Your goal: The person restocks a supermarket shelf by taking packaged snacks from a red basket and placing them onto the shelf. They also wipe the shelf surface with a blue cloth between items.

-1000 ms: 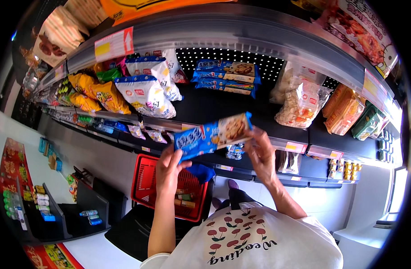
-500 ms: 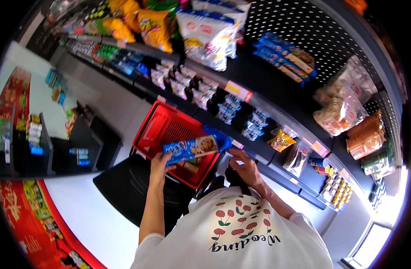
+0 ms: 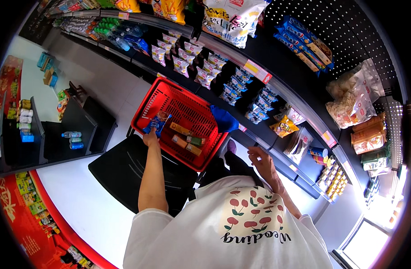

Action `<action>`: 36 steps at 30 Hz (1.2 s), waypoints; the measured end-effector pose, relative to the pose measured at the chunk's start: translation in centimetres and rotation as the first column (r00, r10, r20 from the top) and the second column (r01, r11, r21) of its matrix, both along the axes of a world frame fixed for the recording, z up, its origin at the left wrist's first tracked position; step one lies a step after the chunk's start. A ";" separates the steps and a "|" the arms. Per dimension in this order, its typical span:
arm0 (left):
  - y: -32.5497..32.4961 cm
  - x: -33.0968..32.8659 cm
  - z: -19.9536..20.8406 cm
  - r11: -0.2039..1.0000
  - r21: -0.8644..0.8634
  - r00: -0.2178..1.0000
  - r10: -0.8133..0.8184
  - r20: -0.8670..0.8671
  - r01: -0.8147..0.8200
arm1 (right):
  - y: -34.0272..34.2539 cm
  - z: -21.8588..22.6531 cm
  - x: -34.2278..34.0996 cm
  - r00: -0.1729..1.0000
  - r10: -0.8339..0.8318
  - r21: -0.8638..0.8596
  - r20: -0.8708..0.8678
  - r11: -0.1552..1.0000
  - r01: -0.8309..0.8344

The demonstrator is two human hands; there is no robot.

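Note:
My left hand (image 3: 150, 139) is closed on one end of a blue snack pack (image 3: 159, 123), which it holds over the left part of a red shopping basket (image 3: 169, 85). The pack tilts away from me, so I see it foreshortened. Several small boxes (image 3: 181, 129), brown and green, lie on the basket's floor. A blue cloth-like thing (image 3: 224, 119) hangs over the basket's right rim. My right hand (image 3: 260, 162) is in the air between my body and the shelves, its fingers loosely bent and apart, holding nothing.
Black shelves (image 3: 277, 89) run along the right with bagged snacks, small packets and long blue snack packs (image 3: 304, 44). Below the basket is a black panel (image 3: 134, 179). At left stands a low black display unit (image 3: 51, 134) with cans and bottles. A red printed panel (image 3: 30, 219) is lower left.
My left hand has moved left and down into the basket's area with the blue pack, turning it away from me. My right hand has drawn off to the right, and the view has shifted.

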State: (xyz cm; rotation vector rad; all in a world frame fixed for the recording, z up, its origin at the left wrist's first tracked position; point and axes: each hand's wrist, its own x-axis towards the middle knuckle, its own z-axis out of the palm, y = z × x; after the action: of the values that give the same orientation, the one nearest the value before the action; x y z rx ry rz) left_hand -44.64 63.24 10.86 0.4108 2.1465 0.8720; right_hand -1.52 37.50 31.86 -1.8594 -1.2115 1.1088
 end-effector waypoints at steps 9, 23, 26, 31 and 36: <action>1.5 0.4 -3.1 0.990 -0.089 0.985 -0.119 -0.122 0.109 | -2.0 1.2 -1.7 0.998 0.011 -0.064 0.069 0.998 -0.007; 1.1 -1.1 -5.1 0.798 -0.401 0.514 -0.599 -0.614 0.450 | -1.7 1.8 -1.8 0.981 0.092 -0.034 0.171 0.996 -0.088; 0.7 -1.4 -4.5 0.782 -0.305 0.357 -0.545 -0.759 0.544 | -1.2 1.4 -1.1 0.979 0.086 0.017 0.184 0.996 -0.091; 1.7 2.1 2.2 0.572 0.071 0.472 -0.593 -0.652 0.817 | 2.2 3.2 2.2 0.962 0.008 0.249 0.274 0.965 -0.079; 0.8 17.6 16.7 0.422 0.490 0.510 -0.858 -0.055 0.763 | 7.3 11.3 8.1 0.934 -0.254 0.452 0.251 0.884 0.119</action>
State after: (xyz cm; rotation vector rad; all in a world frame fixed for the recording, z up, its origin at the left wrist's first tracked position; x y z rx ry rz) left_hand -27.07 64.04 27.55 1.4232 1.2087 0.7468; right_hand 6.56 44.78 43.13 -1.7851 -1.2840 0.4061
